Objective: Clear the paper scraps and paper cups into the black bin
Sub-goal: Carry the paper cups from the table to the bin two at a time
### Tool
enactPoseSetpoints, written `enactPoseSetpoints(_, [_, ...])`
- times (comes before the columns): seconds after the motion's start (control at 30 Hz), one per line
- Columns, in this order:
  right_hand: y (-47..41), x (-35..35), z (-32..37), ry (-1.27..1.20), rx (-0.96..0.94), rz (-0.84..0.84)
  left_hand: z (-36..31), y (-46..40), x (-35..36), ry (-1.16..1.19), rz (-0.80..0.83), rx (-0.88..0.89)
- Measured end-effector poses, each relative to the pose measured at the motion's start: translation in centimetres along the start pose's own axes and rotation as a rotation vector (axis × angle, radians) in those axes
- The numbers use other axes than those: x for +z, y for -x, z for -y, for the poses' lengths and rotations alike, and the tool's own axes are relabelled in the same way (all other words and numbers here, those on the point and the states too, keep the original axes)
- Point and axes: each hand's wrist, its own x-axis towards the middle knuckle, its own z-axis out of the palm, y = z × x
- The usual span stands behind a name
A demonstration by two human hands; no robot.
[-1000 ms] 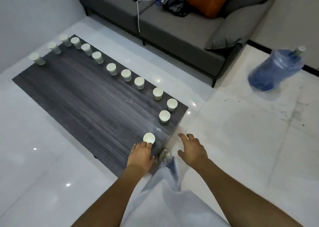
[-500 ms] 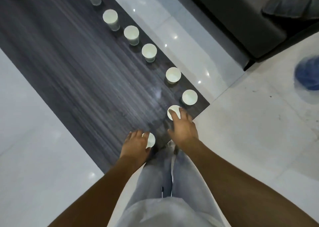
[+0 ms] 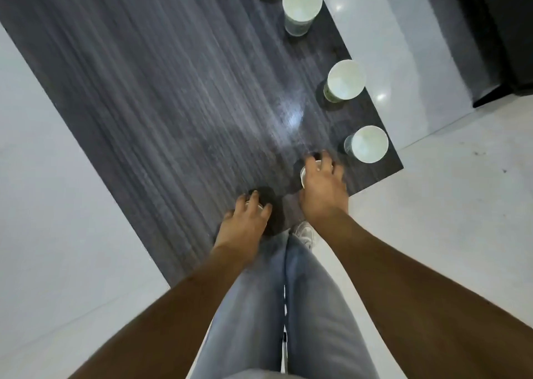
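Note:
White paper cups stand along the right edge of a dark wood-grain table (image 3: 161,96). My left hand (image 3: 245,223) grips from above the nearest cup (image 3: 257,206), which it almost hides. My right hand (image 3: 323,188) curls over a second cup (image 3: 303,175) near the table's corner; only a sliver of its rim shows. Three more cups stand free: one at the corner (image 3: 369,144), one farther back (image 3: 344,81) and one near the top (image 3: 301,2). No paper scraps or black bin are in view.
Pale tiled floor (image 3: 461,205) surrounds the table on both sides. The dark base of a sofa (image 3: 501,47) stands at the upper right. My legs in light jeans (image 3: 274,306) and a shoe (image 3: 304,231) are against the table's near edge.
The camera has tilted down and closer to the table. My right hand moved from the floor side onto a cup near the corner. My left hand closed over the nearest cup.

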Motion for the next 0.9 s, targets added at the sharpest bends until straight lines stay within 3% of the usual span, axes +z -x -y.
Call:
enactPoseSetpoints(0.53, [13.1, -7.4, 2.5, 0.131, -0.372, 0.060, -0.8, 14.1, -5.0, 0.297, -0.310, -0.316])
enactPoseSetpoints(0.9, [28.5, -9.6, 4.1, 0.320, -0.790, 0.142, -7.8, 31.4, -0.3, 0.553, -0.456, -0.677])
